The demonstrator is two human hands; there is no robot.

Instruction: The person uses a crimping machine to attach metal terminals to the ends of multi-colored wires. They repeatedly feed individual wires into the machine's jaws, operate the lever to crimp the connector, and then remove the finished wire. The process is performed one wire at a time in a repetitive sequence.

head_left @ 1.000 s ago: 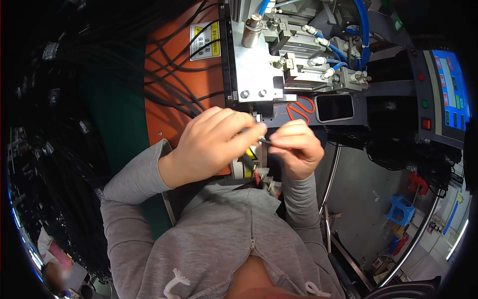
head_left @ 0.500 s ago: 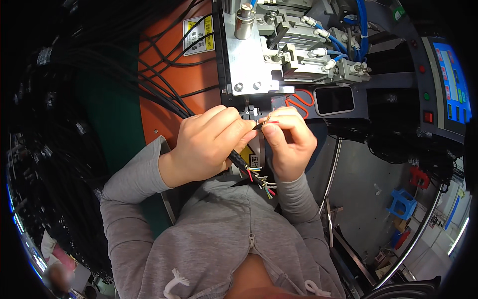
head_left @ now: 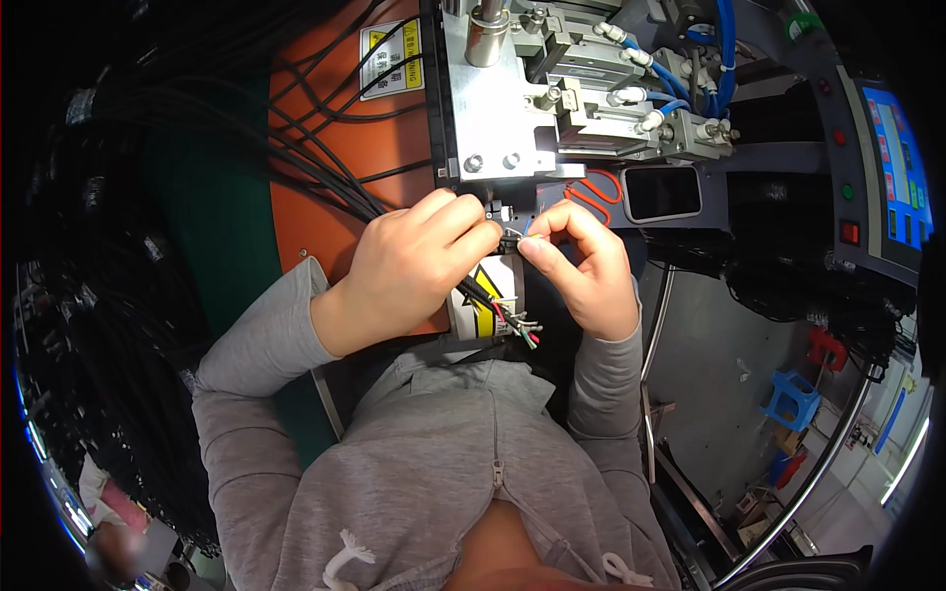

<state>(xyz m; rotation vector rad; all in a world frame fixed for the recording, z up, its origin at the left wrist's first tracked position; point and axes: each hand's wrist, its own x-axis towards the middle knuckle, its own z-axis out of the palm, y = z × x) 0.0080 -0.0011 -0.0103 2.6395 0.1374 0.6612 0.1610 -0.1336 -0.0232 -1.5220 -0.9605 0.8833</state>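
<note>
My left hand is closed around a black cable, its fingertips near the cable's stripped end. Opposite it, my right hand pinches thin wires at that end between thumb and forefinger; white and blue strands show, but the tips are partly hidden. Below my left hand hangs a bundle of other black cables. Their bared ends fan out in red, green and white wires. Just beyond the fingertips sits a small fixture under the metal machine plate.
Several black cables run across the orange panel at left. Beyond my hands stand pneumatic cylinders with blue tubes. Red-handled scissors or pliers and a phone lie right of the fixture. A control screen is far right.
My right hand has shifted slightly right, its fingers pinching at a different angle. The hanging cable ends have moved up toward the hands, and a label beneath them shows more.
</note>
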